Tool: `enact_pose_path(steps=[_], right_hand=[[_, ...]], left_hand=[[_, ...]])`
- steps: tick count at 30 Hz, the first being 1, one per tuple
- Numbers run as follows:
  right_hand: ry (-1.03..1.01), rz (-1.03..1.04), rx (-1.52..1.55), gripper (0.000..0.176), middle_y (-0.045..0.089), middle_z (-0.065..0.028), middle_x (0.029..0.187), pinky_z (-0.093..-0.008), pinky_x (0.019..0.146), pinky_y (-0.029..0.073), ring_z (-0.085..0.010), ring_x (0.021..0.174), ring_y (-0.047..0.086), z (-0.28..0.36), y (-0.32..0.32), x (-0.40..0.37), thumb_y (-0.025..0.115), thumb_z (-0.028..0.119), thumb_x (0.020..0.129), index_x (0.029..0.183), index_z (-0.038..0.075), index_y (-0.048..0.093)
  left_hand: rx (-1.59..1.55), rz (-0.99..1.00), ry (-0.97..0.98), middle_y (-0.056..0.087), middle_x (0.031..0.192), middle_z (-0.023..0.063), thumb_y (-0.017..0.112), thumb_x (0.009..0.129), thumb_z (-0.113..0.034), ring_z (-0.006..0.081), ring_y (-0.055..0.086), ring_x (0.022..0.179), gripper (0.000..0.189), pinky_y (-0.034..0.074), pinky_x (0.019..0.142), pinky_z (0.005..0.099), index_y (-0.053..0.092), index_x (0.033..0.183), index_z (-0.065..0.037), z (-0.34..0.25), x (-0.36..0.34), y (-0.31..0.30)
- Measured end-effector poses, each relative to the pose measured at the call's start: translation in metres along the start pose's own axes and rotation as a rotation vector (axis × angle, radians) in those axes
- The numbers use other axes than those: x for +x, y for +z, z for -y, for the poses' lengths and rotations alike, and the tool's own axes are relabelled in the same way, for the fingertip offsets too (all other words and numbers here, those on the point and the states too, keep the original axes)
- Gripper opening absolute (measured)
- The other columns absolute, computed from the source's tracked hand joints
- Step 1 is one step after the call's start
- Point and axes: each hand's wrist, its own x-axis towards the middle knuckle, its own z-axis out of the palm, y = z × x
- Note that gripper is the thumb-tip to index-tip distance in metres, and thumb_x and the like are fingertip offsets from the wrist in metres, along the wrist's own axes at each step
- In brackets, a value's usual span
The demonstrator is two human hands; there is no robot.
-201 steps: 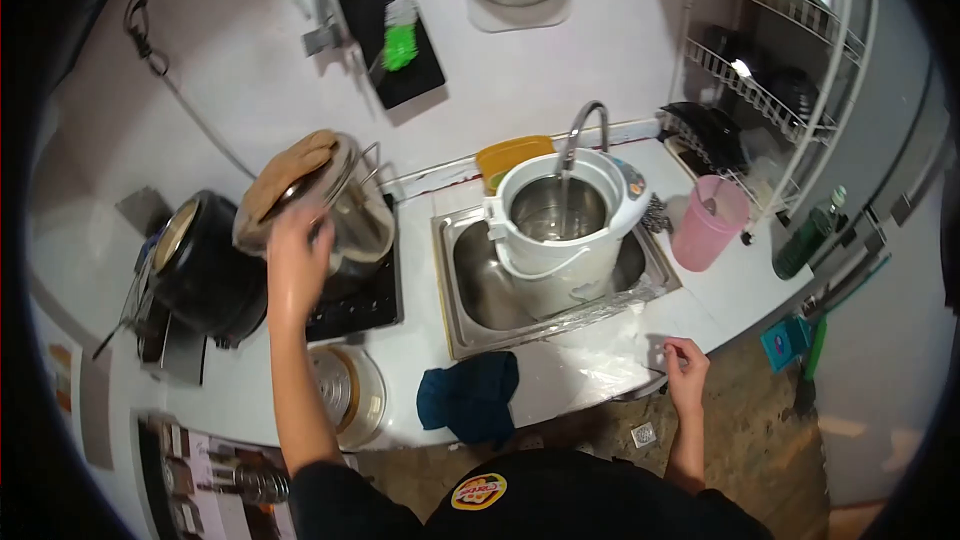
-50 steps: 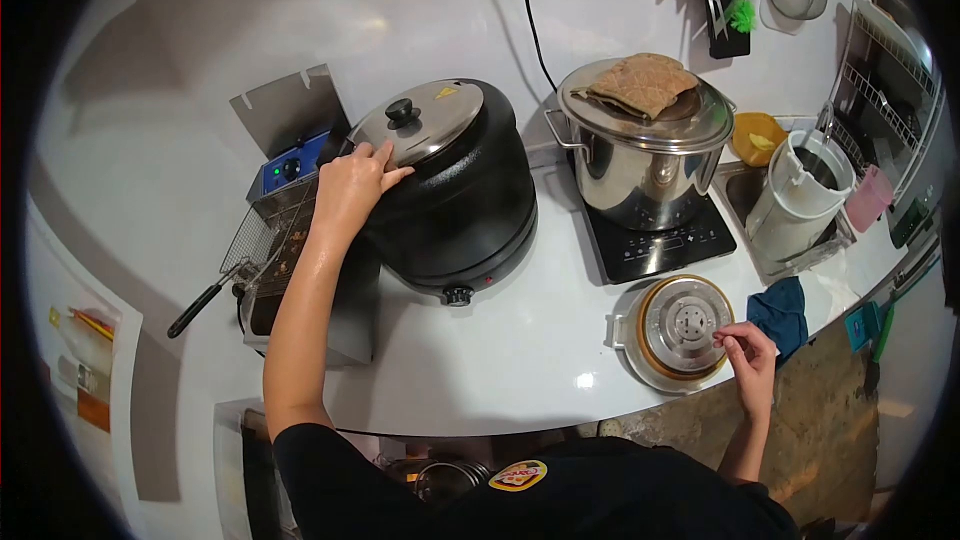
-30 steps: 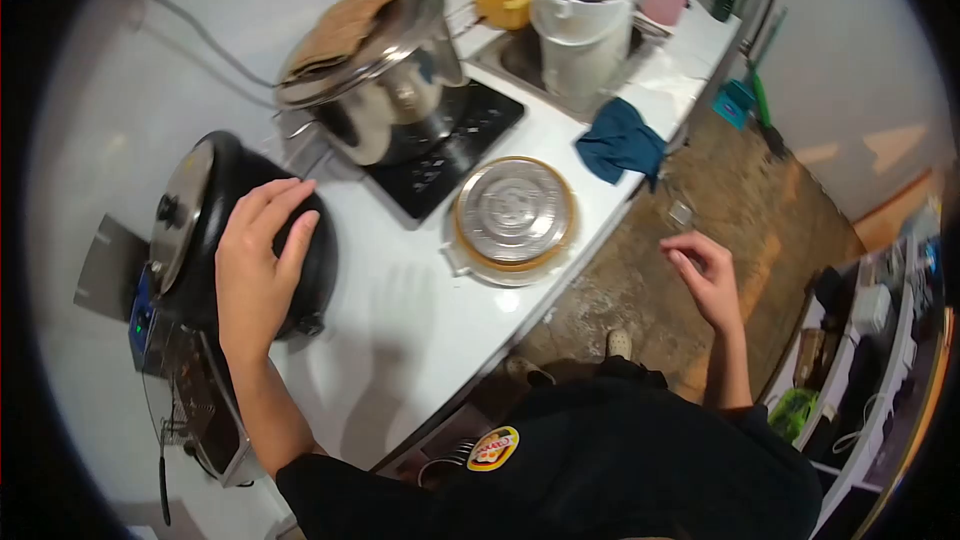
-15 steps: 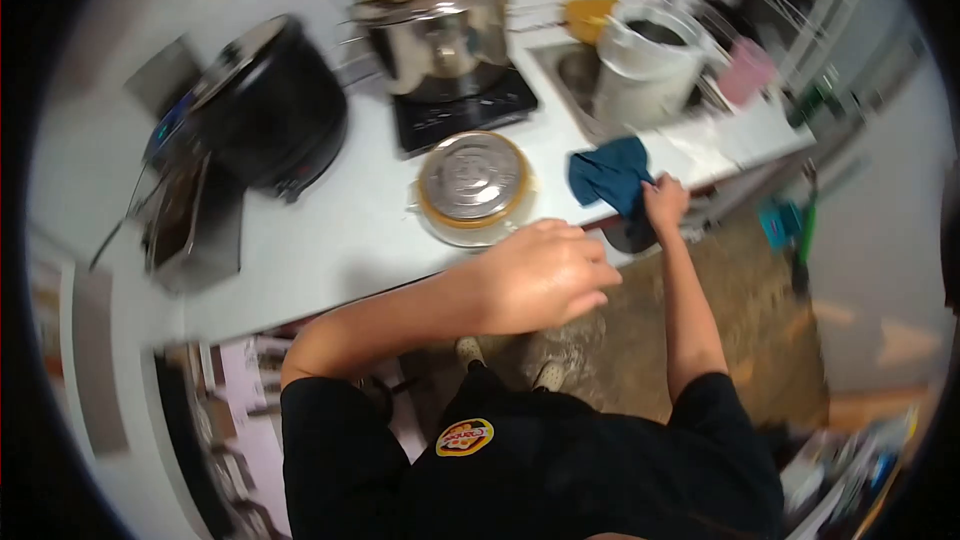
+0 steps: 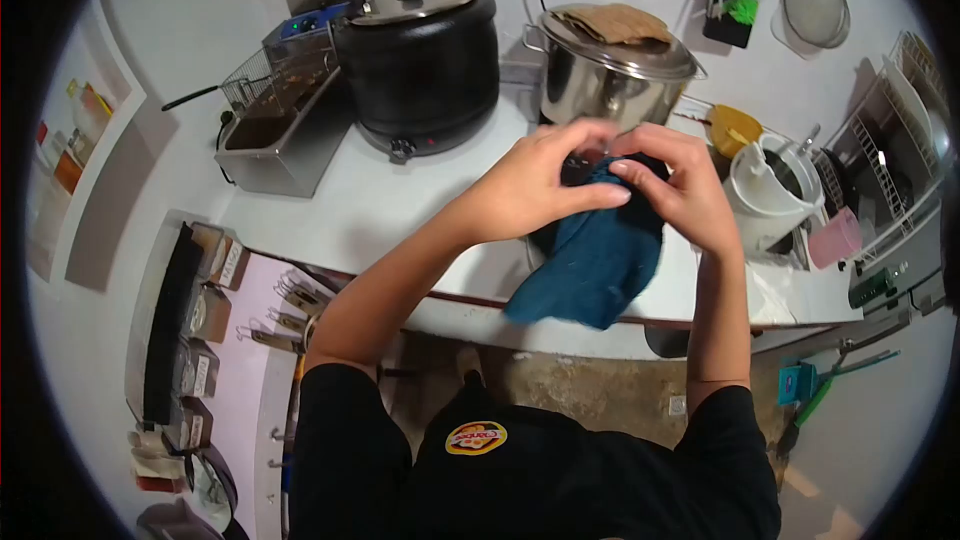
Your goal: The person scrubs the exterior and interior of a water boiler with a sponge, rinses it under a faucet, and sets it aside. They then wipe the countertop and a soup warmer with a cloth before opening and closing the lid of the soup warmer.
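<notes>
Both of my hands are raised in front of me over the white counter (image 5: pixel 400 210), holding a dark blue cloth (image 5: pixel 595 265) between them. My left hand (image 5: pixel 535 190) grips the cloth's upper left part. My right hand (image 5: pixel 675 185) pinches its upper right part. The cloth hangs down from my fingers over the counter's front edge. Behind my hands stands a steel pot (image 5: pixel 605 75) with a brown cloth (image 5: pixel 615 22) lying on its lid.
A black soup kettle (image 5: pixel 420 65) with a lid and a deep fryer (image 5: pixel 280 120) stand at the back left. A white electric water boiler (image 5: pixel 775 190), a pink cup (image 5: pixel 833 240) and a dish rack (image 5: pixel 900 130) are at the right. Shelves with containers (image 5: pixel 195 340) sit below the counter.
My right hand picked the blue cloth off the counter. My left hand left the black kettle and came over, and both hands now hold the cloth up together.
</notes>
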Motion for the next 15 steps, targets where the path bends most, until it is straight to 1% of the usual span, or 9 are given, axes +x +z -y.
enact_pose_path(steps=[1, 2, 3, 5, 7, 8, 11, 12, 15], right_hand=[[-0.034, 0.007, 0.006, 0.010, 0.061, -0.0113, 0.077, -0.0283, 0.069, 0.045, -0.0207, 0.074, 0.059, 0.001, 0.010, 0.016, 0.064, 0.003, 0.076, 0.082, -0.004, 0.059], [-0.045, -0.016, 0.001, 0.009, 0.058, -0.0107, 0.074, -0.0305, 0.061, 0.044, -0.0238, 0.068, 0.056, -0.005, 0.023, 0.030, 0.064, 0.007, 0.078, 0.083, 0.000, 0.060], [-0.084, -0.021, 0.038, 0.010, 0.058, -0.0092, 0.075, -0.0302, 0.060, 0.044, -0.0220, 0.067, 0.055, -0.015, 0.036, 0.046, 0.065, 0.009, 0.078, 0.083, 0.001, 0.061], [-0.005, 0.009, 0.074, 0.014, 0.058, -0.0078, 0.079, -0.0295, 0.059, 0.044, -0.0201, 0.068, 0.055, -0.029, 0.062, 0.076, 0.066, 0.013, 0.079, 0.086, 0.002, 0.062], [-0.014, -0.026, 0.093, 0.019, 0.058, -0.0088, 0.087, -0.0288, 0.061, 0.045, -0.0184, 0.075, 0.055, -0.051, 0.088, 0.103, 0.065, 0.017, 0.081, 0.095, 0.004, 0.062], [0.022, -0.047, 0.101, 0.019, 0.058, -0.0087, 0.088, -0.0286, 0.063, 0.045, -0.0189, 0.076, 0.055, -0.057, 0.096, 0.109, 0.064, 0.016, 0.081, 0.096, 0.004, 0.062], [0.054, -0.068, 0.202, 0.018, 0.060, -0.0086, 0.090, -0.0288, 0.074, 0.046, -0.0197, 0.082, 0.057, -0.080, 0.115, 0.102, 0.063, 0.012, 0.081, 0.097, 0.003, 0.063], [0.090, -0.023, 0.221, 0.018, 0.060, -0.0088, 0.091, -0.0292, 0.074, 0.046, -0.0195, 0.083, 0.057, -0.081, 0.115, 0.096, 0.063, 0.011, 0.081, 0.097, 0.003, 0.063], [0.126, 0.008, 0.263, 0.016, 0.060, -0.0089, 0.093, -0.0295, 0.076, 0.046, -0.0192, 0.086, 0.058, -0.088, 0.111, 0.075, 0.063, 0.008, 0.080, 0.095, 0.002, 0.064]], left_hand=[[-0.019, 0.180, -0.158, 0.060, 0.089, 0.0098, 0.071, 0.077, -0.029, 0.0152, 0.056, 0.087, 0.044, 0.044, 0.079, 0.0298, 0.058, 0.109, -0.001, 0.010, -0.004, -0.021], [-0.005, 0.092, -0.083, 0.052, 0.059, 0.0069, 0.071, 0.076, -0.035, 0.0114, 0.045, 0.058, 0.036, 0.040, 0.055, 0.0299, 0.063, 0.083, 0.000, 0.029, -0.011, -0.030], [-0.100, 0.010, -0.144, 0.054, 0.060, 0.0045, 0.071, 0.077, -0.032, 0.0086, 0.046, 0.059, 0.033, 0.041, 0.056, 0.0275, 0.063, 0.077, 0.000, 0.035, -0.017, -0.044], [-0.299, -0.091, -0.306, 0.056, 0.066, 0.0016, 0.069, 0.080, -0.026, 0.0066, 0.048, 0.063, 0.029, 0.042, 0.059, 0.0242, 0.063, 0.080, 0.002, 0.054, -0.028, -0.077], [-0.498, -0.304, -0.337, 0.057, 0.071, -0.0005, 0.066, 0.082, -0.021, 0.0060, 0.051, 0.069, 0.024, 0.043, 0.065, 0.0218, 0.063, 0.083, 0.002, 0.088, -0.034, -0.103], [-0.660, -0.411, -0.384, 0.055, 0.083, 0.0023, 0.065, 0.083, -0.018, 0.0073, 0.051, 0.076, 0.022, 0.042, 0.069, 0.0219, 0.062, 0.084, 0.004, 0.104, -0.037, -0.115], [-0.556, -0.756, -0.189, 0.052, 0.093, 0.0040, 0.065, 0.083, -0.014, 0.0078, 0.051, 0.081, 0.019, 0.042, 0.072, 0.0226, 0.061, 0.084, 0.005, 0.159, -0.037, -0.142], [-0.176, -0.820, -0.070, 0.049, 0.100, 0.0072, 0.067, 0.079, -0.011, 0.0139, 0.051, 0.085, 0.018, 0.043, 0.074, 0.0255, 0.060, 0.086, 0.005, 0.163, -0.033, -0.149], [0.689, -0.888, 0.128, 0.050, 0.101, 0.0093, 0.070, 0.073, -0.010, 0.0227, 0.051, 0.088, 0.021, 0.043, 0.076, 0.0303, 0.060, 0.088, 0.002, 0.182, -0.005, -0.160]])
